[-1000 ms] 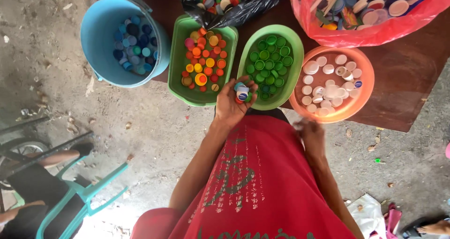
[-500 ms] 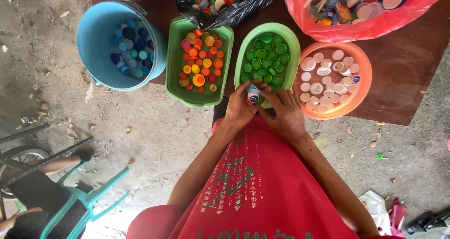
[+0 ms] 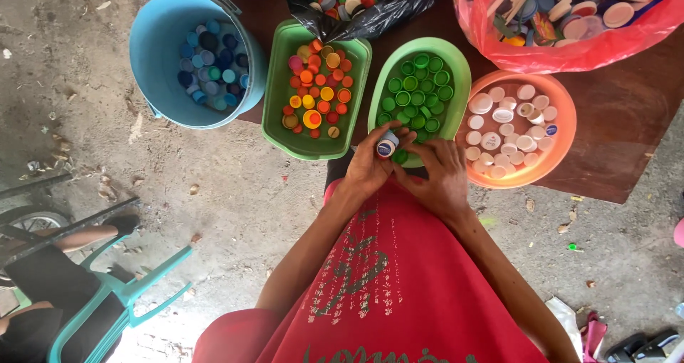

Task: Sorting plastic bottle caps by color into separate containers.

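Head view, left to right: blue bucket (image 3: 160,85) of blue caps, green tray (image 3: 274,106) of red and orange caps, green bowl (image 3: 456,78), orange bowl (image 3: 563,138). Left hand (image 3: 367,167) pinches a small blue-and-white cap (image 3: 387,146); right hand (image 3: 443,174) curls beside, apparently empty. Sorting seems underway; next, judging colour.

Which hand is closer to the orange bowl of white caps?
Right. The right hand sits just left of the orange bowl, near its rim. The left hand, holding a small blue-and-white cap, is farther left, at the green bowl.
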